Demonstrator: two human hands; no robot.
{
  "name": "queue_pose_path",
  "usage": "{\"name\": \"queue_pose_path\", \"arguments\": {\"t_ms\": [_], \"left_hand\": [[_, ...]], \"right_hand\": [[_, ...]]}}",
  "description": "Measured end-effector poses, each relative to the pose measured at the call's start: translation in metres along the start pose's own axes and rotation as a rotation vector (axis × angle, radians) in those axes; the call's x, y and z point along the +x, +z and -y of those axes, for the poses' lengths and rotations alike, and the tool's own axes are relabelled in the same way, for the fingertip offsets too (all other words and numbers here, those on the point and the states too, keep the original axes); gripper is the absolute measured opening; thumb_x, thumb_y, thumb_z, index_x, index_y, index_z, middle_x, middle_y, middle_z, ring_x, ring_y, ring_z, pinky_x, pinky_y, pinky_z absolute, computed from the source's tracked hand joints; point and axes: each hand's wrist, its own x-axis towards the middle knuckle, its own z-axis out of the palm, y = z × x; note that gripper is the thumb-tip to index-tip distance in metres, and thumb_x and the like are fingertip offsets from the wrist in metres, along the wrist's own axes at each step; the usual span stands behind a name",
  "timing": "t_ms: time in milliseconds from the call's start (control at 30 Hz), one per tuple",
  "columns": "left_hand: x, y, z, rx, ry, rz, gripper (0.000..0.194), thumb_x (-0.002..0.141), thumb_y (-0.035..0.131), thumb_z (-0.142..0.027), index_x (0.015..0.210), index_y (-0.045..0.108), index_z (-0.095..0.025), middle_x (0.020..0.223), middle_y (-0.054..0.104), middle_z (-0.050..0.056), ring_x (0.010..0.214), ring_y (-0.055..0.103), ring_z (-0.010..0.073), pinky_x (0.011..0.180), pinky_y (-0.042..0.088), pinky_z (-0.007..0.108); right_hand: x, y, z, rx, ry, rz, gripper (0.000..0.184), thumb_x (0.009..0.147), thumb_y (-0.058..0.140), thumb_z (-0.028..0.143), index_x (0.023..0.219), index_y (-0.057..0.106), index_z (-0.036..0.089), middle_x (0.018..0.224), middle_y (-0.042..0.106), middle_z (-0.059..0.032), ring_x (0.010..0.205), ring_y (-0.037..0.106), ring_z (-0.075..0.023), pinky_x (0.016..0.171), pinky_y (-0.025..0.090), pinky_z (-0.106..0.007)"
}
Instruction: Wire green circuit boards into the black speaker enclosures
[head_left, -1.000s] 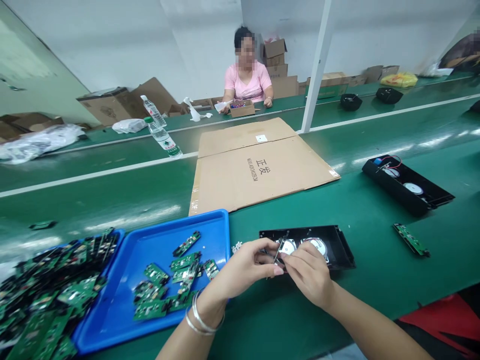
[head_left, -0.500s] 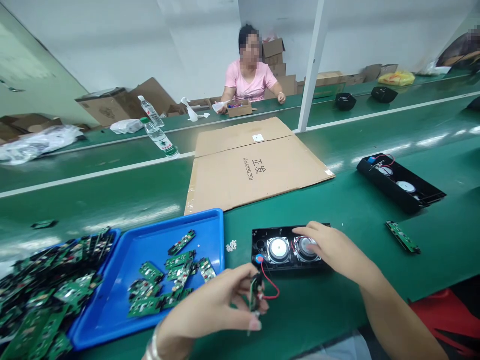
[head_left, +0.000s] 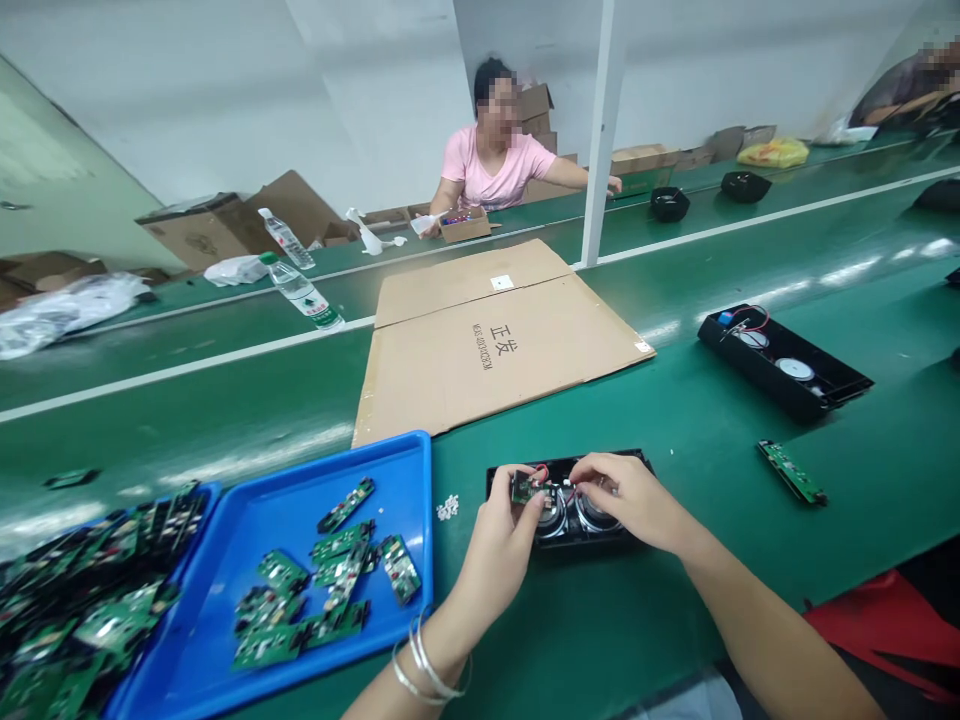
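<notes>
A black speaker housing with two round speaker cones lies on the green belt in front of me. My left hand pinches a small green circuit board with red wires over the housing's left end. My right hand rests on the right cone, its fingers curled and pressed down onto the wires there. A blue tray with several green circuit boards sits just left of my left hand.
A second blue tray heaped with boards lies at far left. Flat cardboard covers the belt beyond. Another open housing and a loose board lie to the right. Across the belt a seated person works, with bottles nearby.
My left hand carried the wired board from near the table's edge up onto the housing's left end. My right hand stayed on the right cone, fingers now curled onto the wires.
</notes>
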Motion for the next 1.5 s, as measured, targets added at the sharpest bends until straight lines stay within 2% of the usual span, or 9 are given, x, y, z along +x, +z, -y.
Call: {"name": "queue_pose_path", "arguments": {"t_ms": [67, 200, 300, 433, 767, 1000, 1167, 1333, 1500], "left_hand": [[0.000, 0.002, 0.004, -0.014, -0.014, 0.005, 0.020, 0.091, 0.048, -0.031, 0.109, 0.046, -0.022, 0.115, 0.060, 0.007, 0.104, 0.059, 0.0209, 0.090, 0.045, 0.035], [-0.002, 0.007, 0.009, -0.090, -0.002, 0.033, 0.021, 0.092, 0.045, -0.030, 0.112, 0.045, -0.023, 0.124, 0.056, 0.008, 0.117, 0.052, 0.0212, 0.099, 0.041, 0.035], [-0.003, 0.010, 0.010, -0.094, 0.004, 0.018, 0.021, 0.093, 0.043, -0.030, 0.113, 0.044, -0.023, 0.125, 0.054, 0.009, 0.118, 0.051, 0.0219, 0.097, 0.042, 0.035], [-0.004, 0.011, 0.011, -0.055, 0.025, 0.002, 0.019, 0.094, 0.041, -0.028, 0.112, 0.044, -0.023, 0.123, 0.054, 0.008, 0.117, 0.051, 0.0215, 0.095, 0.043, 0.034], [-0.006, 0.013, 0.013, 0.092, 0.017, 0.028, 0.020, 0.093, 0.041, -0.027, 0.112, 0.047, -0.024, 0.115, 0.059, 0.007, 0.101, 0.057, 0.0203, 0.089, 0.044, 0.034], [-0.007, 0.013, 0.020, 0.113, 0.017, 0.035, 0.020, 0.093, 0.038, -0.024, 0.111, 0.047, -0.024, 0.104, 0.060, 0.006, 0.089, 0.056, 0.0199, 0.083, 0.046, 0.037], [-0.005, 0.013, 0.020, 0.101, 0.023, 0.026, 0.018, 0.092, 0.038, -0.024, 0.108, 0.047, -0.023, 0.101, 0.060, 0.007, 0.086, 0.057, 0.0196, 0.084, 0.047, 0.039], [-0.004, 0.012, 0.015, 0.070, 0.049, 0.036, 0.017, 0.093, 0.038, -0.022, 0.106, 0.047, -0.022, 0.111, 0.060, 0.009, 0.095, 0.058, 0.0197, 0.087, 0.046, 0.039], [-0.003, 0.010, 0.016, 0.026, 0.053, 0.042, 0.017, 0.093, 0.038, -0.022, 0.108, 0.047, -0.022, 0.112, 0.060, 0.008, 0.099, 0.058, 0.0194, 0.089, 0.046, 0.039]], "right_hand": [[-0.001, 0.005, 0.003, -0.051, -0.023, -0.040, 0.011, 0.085, 0.051, 0.018, 0.085, 0.062, 0.020, 0.081, 0.064, -0.0021, 0.067, 0.057, -0.0136, 0.059, 0.045, -0.025], [-0.004, 0.014, 0.004, -0.204, -0.133, -0.119, 0.015, 0.089, 0.046, 0.019, 0.084, 0.060, 0.019, 0.077, 0.063, -0.0034, 0.066, 0.057, -0.0148, 0.059, 0.045, -0.026], [-0.006, 0.018, 0.004, -0.322, -0.217, -0.104, 0.018, 0.092, 0.041, 0.018, 0.086, 0.058, 0.019, 0.077, 0.062, -0.0042, 0.071, 0.058, -0.0163, 0.062, 0.045, -0.027], [-0.008, 0.023, 0.005, -0.381, -0.256, -0.051, 0.018, 0.094, 0.040, 0.019, 0.082, 0.055, 0.019, 0.074, 0.059, -0.0032, 0.068, 0.055, -0.0155, 0.059, 0.042, -0.026], [-0.008, 0.024, 0.005, -0.387, -0.245, -0.029, 0.018, 0.088, 0.046, 0.013, 0.071, 0.051, 0.019, 0.064, 0.053, -0.0003, 0.059, 0.049, -0.0134, 0.053, 0.036, -0.025], [-0.011, 0.028, 0.000, -0.616, -0.459, -0.065, 0.024, 0.092, 0.039, 0.011, 0.076, 0.056, 0.015, 0.068, 0.056, -0.0038, 0.063, 0.049, -0.0148, 0.058, 0.036, -0.027], [-0.013, 0.036, -0.003, -0.646, -0.474, -0.105, 0.025, 0.093, 0.039, 0.010, 0.078, 0.058, 0.014, 0.069, 0.055, -0.0046, 0.066, 0.050, -0.0157, 0.060, 0.036, -0.029], [-0.013, 0.041, 0.000, -0.656, -0.477, -0.193, 0.024, 0.093, 0.040, 0.009, 0.077, 0.058, 0.015, 0.066, 0.055, -0.0036, 0.064, 0.049, -0.0151, 0.061, 0.035, -0.029], [-0.014, 0.045, 0.002, -0.642, -0.474, -0.228, 0.024, 0.092, 0.041, 0.008, 0.078, 0.058, 0.015, 0.066, 0.056, -0.0034, 0.064, 0.050, -0.0149, 0.063, 0.037, -0.029]]}}
